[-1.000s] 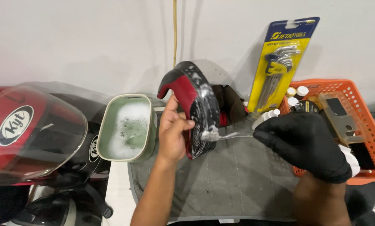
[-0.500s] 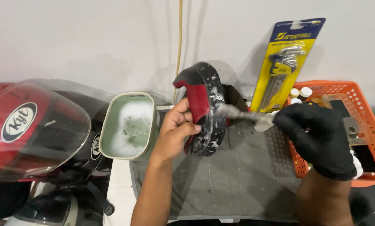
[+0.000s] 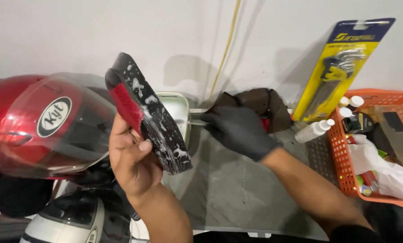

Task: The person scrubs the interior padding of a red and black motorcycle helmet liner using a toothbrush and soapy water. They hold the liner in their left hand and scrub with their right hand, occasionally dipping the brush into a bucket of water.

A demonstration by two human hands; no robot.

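Observation:
My bare left hand (image 3: 131,162) grips a black and red helmet pad (image 3: 152,119) flecked with soap foam, held up on edge over the left side of the grey mat (image 3: 237,189). My right hand (image 3: 239,130), in a black glove, holds a brush by its pale handle (image 3: 197,122). The brush end points into the pale green tub (image 3: 179,110), which is mostly hidden behind the pad.
A red helmet with a clear visor (image 3: 39,121) sits at the left, and a white helmet (image 3: 62,222) lies below it. Behind the mat are a dark cloth (image 3: 260,99), a yellow pack of hex keys (image 3: 341,67), a white bottle (image 3: 314,130) and an orange basket (image 3: 341,157).
My left hand has carried the pad up and to the left. My right hand has left the pad and moved left with the brush to the green tub.

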